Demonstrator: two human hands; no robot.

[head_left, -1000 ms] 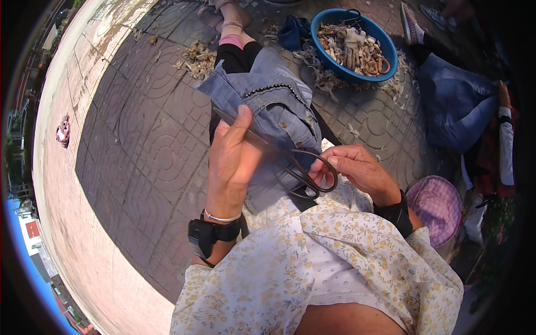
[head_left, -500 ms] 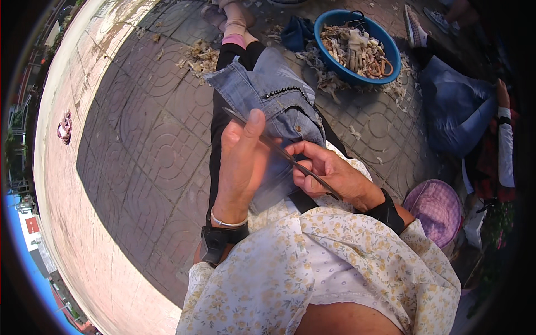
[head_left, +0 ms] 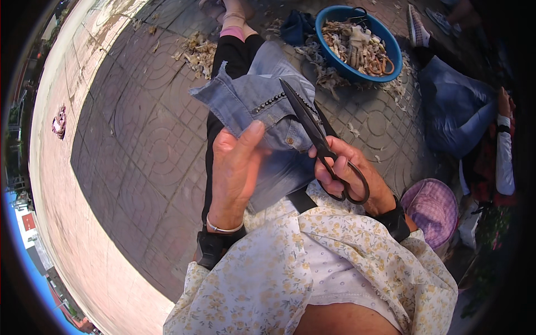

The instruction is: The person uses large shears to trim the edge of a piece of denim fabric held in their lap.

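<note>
My right hand point(head_left: 354, 176) grips a pair of black scissors point(head_left: 304, 117) by the looped handles. Its blades look closed together and point up and to the left, over a light blue denim piece point(head_left: 229, 97) spread on my lap. The denim has a frayed edge, a metal button and a string of dark beads point(head_left: 271, 103) across it. To the left, my left hand point(head_left: 234, 173) hovers over the denim's near edge. Its thumb is raised and nothing shows in its grasp; the other fingers are partly hidden and blurred.
A blue basin point(head_left: 399, 58) beyond my knees holds pale scraps and gloves. Dark blue cloth point(head_left: 296, 28) lies beside it, with scraps point(head_left: 198, 53) scattered on the paving. Another person in jeans point(head_left: 455, 111) sits at the right, near a pink checked hat point(head_left: 430, 212).
The scissors have swung upright and right, away from my left hand, with my right hand now holding the handle loops. My left hand has shifted slightly left and down.
</note>
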